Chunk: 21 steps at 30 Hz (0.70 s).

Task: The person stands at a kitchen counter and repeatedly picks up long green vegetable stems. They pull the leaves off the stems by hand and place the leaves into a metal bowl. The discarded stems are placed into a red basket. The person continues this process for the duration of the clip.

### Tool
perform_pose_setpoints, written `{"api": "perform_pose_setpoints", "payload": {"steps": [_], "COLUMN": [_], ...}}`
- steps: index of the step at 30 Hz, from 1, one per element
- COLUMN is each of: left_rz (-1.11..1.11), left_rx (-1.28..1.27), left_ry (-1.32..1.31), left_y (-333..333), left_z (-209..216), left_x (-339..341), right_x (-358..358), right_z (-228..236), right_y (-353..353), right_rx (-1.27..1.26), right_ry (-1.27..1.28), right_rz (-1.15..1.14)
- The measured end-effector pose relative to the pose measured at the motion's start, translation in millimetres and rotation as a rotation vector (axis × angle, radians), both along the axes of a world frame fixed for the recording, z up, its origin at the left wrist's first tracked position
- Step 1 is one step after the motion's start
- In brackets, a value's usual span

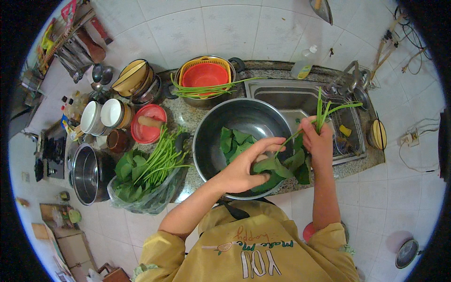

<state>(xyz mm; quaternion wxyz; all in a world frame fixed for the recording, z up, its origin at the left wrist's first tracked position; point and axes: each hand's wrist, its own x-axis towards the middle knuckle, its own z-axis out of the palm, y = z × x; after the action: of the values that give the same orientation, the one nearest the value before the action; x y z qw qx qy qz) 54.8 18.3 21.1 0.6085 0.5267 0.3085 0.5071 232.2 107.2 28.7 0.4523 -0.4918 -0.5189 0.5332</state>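
Note:
Over a large metal basin (201, 149) my left hand (245, 165) has its fingers round the broad green leaves (278, 165) of leafy greens. To the right, near the sink, my right hand (317, 141) is closed on several long green stems (324, 113), which stick up past its fingers. More leaves hang below the right hand, at the basin's right rim. Loose green leaves (231, 142) lie inside the basin. Left of it, a bunch of leafy greens (157, 157) with long stems lies on a clear plastic bag (159, 199).
Behind the basin, a red basket (204, 76) sits in a pot with bare stems (211, 90) across it. The steel sink (277, 90) is at the right, with a soap bottle (304, 63) behind. Bowls (112, 113), a red strainer (146, 134) and a steel pot (89, 174) stand left.

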Motion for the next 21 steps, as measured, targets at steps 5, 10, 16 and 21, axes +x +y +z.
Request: {"api": "perform_pose_setpoints", "payload": {"steps": [5, 10, 16, 21], "left_rz": [0.035, 0.264, 0.244, 0.185], "left_rx": [0.013, -0.024, -0.156, -0.115], "left_ry": [0.257, 0.390, 0.303, 0.231], "left_y": [7.8, 9.2, 9.2, 10.7], "left_z": [-0.1, 3.9, -1.9, -0.6], "left_x": [-6.6, -2.2, -1.6, -2.7], "right_x": [-1.7, -9.2, -10.1, -7.0], "right_z": [-0.5, 0.7, 2.7, -1.9], "right_y": [-0.4, -2.9, -2.5, 2.8], "right_rx": [-0.033, -0.005, -0.016, -0.007], "right_ry": [-0.016, -0.018, 0.023, -0.009], "right_rz": [0.040, 0.032, 0.054, 0.011]}}
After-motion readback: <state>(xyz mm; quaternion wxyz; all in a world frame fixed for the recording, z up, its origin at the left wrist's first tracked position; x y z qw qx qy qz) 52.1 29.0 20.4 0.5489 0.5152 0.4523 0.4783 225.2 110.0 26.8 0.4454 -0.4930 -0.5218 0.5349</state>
